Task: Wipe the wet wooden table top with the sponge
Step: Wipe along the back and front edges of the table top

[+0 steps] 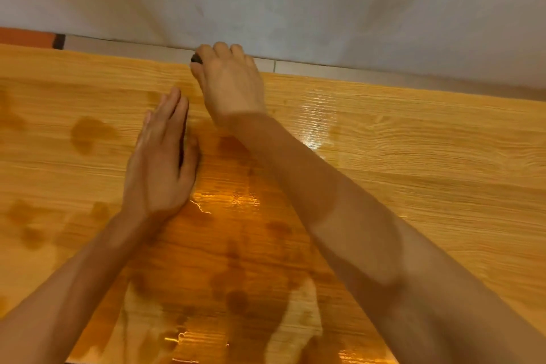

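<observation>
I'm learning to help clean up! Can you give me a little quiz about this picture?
1. True or false: the right hand is at the far edge of the table.
2. What does the left hand do? A) holds a cup B) lies flat and open on the wood C) points at the wall
3. What dark thing peeks out of the right hand's grip?

Key: 1 true. 2 B. 3 Probably the sponge; only a dark corner shows.
</observation>
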`<act>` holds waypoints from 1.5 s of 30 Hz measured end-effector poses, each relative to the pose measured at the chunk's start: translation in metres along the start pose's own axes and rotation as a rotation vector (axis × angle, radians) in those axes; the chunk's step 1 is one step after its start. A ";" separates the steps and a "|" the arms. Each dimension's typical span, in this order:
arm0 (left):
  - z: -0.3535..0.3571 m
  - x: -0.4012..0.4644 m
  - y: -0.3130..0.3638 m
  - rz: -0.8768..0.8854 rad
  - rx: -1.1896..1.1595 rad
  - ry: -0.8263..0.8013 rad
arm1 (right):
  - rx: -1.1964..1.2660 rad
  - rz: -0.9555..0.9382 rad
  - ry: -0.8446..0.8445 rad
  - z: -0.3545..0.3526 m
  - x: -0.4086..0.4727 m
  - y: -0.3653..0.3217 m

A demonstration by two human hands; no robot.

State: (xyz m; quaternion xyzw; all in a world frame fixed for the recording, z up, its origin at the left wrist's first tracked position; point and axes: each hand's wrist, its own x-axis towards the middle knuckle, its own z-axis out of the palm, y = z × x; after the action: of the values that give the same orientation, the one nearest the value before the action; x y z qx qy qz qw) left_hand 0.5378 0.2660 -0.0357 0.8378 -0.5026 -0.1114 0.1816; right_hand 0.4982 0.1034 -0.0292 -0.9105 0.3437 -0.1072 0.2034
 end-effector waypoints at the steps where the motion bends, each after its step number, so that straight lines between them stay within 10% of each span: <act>1: 0.000 -0.001 0.000 0.005 -0.005 0.003 | 0.038 -0.019 -0.032 -0.009 -0.005 0.010; 9: 0.003 -0.002 -0.005 0.016 0.082 -0.012 | 0.105 0.379 0.150 -0.094 -0.089 0.144; 20: 0.005 -0.001 -0.007 0.037 0.030 -0.014 | 0.089 0.295 0.123 -0.055 -0.220 0.051; 45: 0.000 -0.004 -0.006 0.046 -0.030 0.014 | 0.086 0.307 0.172 -0.023 -0.082 0.027</act>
State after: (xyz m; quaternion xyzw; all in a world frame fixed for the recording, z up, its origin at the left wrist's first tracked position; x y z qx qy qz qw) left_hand 0.5405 0.2718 -0.0376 0.8239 -0.5189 -0.1090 0.2003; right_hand 0.4144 0.1329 -0.0251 -0.8252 0.4900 -0.1667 0.2259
